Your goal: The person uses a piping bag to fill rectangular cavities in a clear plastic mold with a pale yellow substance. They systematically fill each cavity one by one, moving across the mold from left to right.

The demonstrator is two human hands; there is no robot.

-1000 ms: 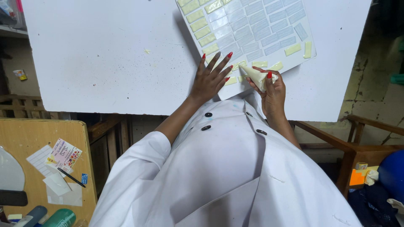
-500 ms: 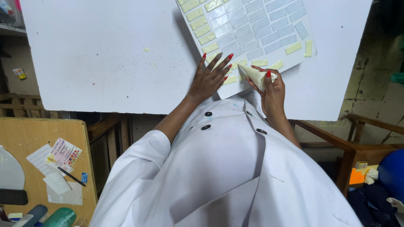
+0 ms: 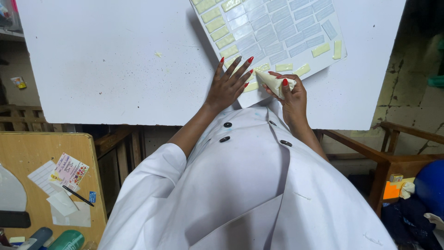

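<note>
A white mould tray (image 3: 277, 32) with many small rectangular cells lies tilted on the white table (image 3: 106, 60). Several cells along its left and near edges hold pale yellow filling. My left hand (image 3: 227, 83) lies flat with fingers spread on the tray's near left corner. My right hand (image 3: 289, 90) grips a small cone-shaped piping bag (image 3: 270, 81) of pale yellow cream. Its tip points left at the cells on the near edge, just beside my left fingertips. I wear a white buttoned coat (image 3: 249, 185).
A lower wooden table (image 3: 27, 153) at the left carries paper slips, a card and a pen (image 3: 77, 195). Bottles (image 3: 69, 240) lie at the bottom left. A wooden frame (image 3: 384, 157) and a blue object (image 3: 430, 185) are at the right.
My left hand's fingers have shifted slightly on the tray corner. The piping bag stays at the near edge of the tray.
</note>
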